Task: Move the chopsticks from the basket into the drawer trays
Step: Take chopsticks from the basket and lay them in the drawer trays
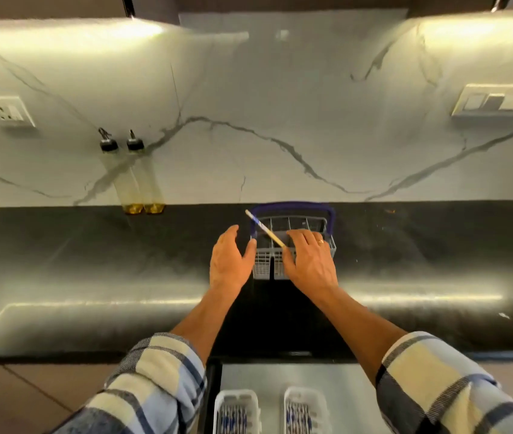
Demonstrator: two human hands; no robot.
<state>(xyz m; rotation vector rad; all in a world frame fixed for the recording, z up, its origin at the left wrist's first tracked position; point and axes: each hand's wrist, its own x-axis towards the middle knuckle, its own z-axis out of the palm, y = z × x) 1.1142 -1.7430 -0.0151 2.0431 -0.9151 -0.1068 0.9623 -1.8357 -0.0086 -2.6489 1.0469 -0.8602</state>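
Observation:
A grey cutlery basket (263, 267) with a blue handle (292, 205) stands on the black counter. One pale chopstick (263, 227) with a blue-patterned top leans out of it up and to the left. My right hand (310, 261) lies over the basket and pinches the chopstick's lower end between thumb and fingers. My left hand (228, 261) is spread beside the basket's left side, its thumb tip at the basket's corner. Below the counter edge an open drawer (349, 389) holds a left white tray (237, 411) and a right white tray (307, 410), each with several blue-patterned chopsticks.
Two oil bottles (141, 183) stand at the back left against the marble wall. A socket (9, 111) is on the wall at left and a switch plate (499, 100) at right. The counter's front edge (92, 355) runs just above the drawer.

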